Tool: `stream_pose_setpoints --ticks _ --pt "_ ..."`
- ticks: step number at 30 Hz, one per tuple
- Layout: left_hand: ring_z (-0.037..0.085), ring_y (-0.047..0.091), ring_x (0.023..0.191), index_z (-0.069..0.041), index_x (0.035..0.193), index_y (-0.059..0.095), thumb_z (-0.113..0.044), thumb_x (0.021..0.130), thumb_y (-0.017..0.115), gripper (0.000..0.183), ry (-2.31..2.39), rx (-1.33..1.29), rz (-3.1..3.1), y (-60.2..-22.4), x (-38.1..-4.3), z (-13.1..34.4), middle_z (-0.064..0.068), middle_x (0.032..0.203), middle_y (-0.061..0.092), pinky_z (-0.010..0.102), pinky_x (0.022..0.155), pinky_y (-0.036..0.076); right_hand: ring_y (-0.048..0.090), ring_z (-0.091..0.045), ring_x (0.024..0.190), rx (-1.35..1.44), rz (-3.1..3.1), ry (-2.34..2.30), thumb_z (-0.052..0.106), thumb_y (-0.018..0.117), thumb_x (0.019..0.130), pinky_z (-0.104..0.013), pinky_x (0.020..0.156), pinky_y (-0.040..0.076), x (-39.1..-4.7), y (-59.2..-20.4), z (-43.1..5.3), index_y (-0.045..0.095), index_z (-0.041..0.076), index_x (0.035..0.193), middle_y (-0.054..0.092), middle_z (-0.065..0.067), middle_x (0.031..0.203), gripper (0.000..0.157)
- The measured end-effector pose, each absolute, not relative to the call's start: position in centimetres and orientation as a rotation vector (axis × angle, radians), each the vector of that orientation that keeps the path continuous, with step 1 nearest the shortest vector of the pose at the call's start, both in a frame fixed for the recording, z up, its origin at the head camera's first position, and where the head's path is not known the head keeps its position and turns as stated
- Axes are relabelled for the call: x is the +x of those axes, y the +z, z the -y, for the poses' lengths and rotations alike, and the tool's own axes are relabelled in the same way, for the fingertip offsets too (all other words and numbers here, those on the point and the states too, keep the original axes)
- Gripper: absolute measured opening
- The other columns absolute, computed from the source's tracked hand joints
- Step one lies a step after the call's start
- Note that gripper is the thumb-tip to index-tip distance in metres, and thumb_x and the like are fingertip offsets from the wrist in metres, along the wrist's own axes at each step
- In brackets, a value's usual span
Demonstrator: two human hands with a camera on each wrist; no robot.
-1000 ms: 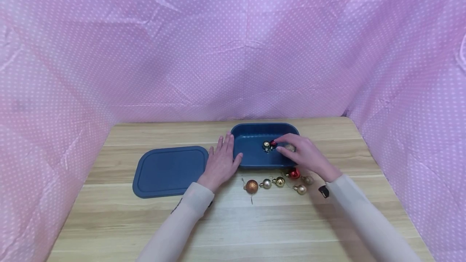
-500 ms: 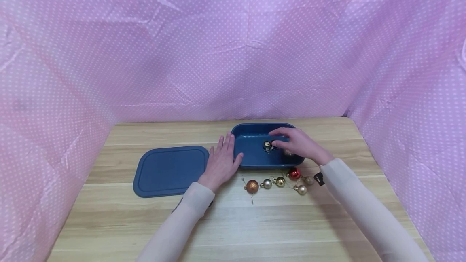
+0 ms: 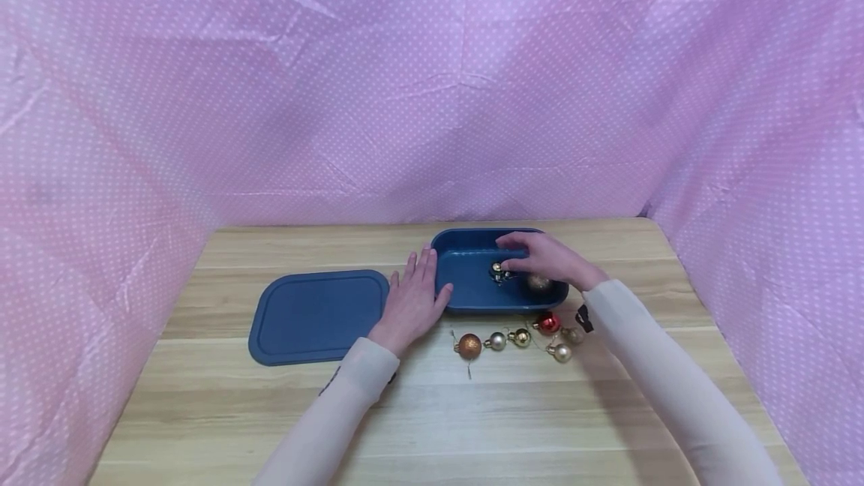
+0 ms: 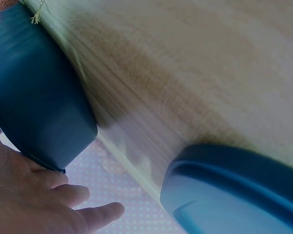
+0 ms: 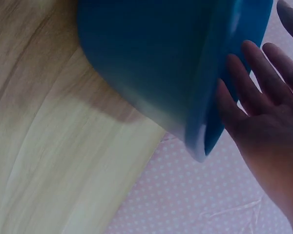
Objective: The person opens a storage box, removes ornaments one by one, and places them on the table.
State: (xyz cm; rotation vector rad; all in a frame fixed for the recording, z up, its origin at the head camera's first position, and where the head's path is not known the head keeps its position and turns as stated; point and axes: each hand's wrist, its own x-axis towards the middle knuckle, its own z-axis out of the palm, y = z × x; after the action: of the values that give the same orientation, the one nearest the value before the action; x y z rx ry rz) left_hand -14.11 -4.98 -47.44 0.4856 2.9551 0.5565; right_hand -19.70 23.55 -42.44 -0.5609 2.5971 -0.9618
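Observation:
A dark blue rectangular box stands on the table. My left hand touches its left side with straight fingers; the left wrist view shows this hand at the box's rim. Over the box's right part is my right hand, thumb and fingers apart, with nothing seen between them. The right wrist view shows this hand's fingers spread over the rim. Inside the box lie a small shiny gold bauble and a glittery brownish bauble; the thumb hides what is beside the gold one.
A flat blue lid lies left of the box. In front of the box are several loose baubles, among them a copper glitter one, a shiny gold one and a red one. A pink dotted cloth hangs behind the table.
My right hand has shifted slightly left and away from me over the box, its thumb and fingers spreading. The small red bauble seen at its fingertips is now hidden. My left hand stays put.

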Motion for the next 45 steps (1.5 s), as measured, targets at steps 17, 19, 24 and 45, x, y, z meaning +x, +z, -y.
stream_pose_setpoints --ticks 17,19,24,45 --pt "0.032 0.012 0.159 -0.007 0.167 0.015 -0.05 0.109 0.041 0.077 0.547 0.487 -2.95 -47.3 -14.1 5.0 0.008 0.174 0.011 0.064 0.121 0.021 0.065 -0.031 0.12 -0.62 -2.607 -0.753 0.021 0.074 0.097 -0.05 0.104 0.049 -21.5 -44.2 -22.6 0.069 0.001 0.13 0.07 -0.016 0.129 0.04" --pt "0.033 0.013 0.158 -0.007 0.167 0.015 -0.05 0.109 0.041 0.077 0.543 0.492 -2.953 -47.3 -14.1 5.0 0.009 0.173 0.012 0.064 0.121 0.021 0.066 -0.03 0.119 -0.616 -2.603 -0.738 0.021 0.074 0.097 -0.05 0.105 0.049 -21.5 -44.4 -22.4 0.069 0.001 0.13 0.07 -0.016 0.129 0.039" --pt "0.035 0.015 0.158 -0.006 0.166 0.015 -0.051 0.109 0.04 0.077 0.541 0.499 -2.958 -47.4 -14.2 5.0 0.01 0.173 0.012 0.063 0.121 0.022 0.066 -0.03 0.118 -0.615 -2.598 -0.706 0.019 0.073 0.097 -0.049 0.105 0.049 -21.7 -44.7 -22.2 0.07 0.0 0.129 0.07 -0.016 0.129 0.037" --pt "0.032 0.012 0.159 -0.007 0.167 0.012 -0.05 0.109 0.041 0.077 0.519 0.475 -2.938 -47.2 -14.0 4.9 0.007 0.174 0.009 0.063 0.121 0.021 0.064 -0.023 0.1 -0.612 -2.602 -0.671 0.013 0.072 0.098 -0.047 0.095 0.052 -21.6 -45.4 -22.2 0.073 0.003 0.125 0.072 -0.014 0.122 0.029"
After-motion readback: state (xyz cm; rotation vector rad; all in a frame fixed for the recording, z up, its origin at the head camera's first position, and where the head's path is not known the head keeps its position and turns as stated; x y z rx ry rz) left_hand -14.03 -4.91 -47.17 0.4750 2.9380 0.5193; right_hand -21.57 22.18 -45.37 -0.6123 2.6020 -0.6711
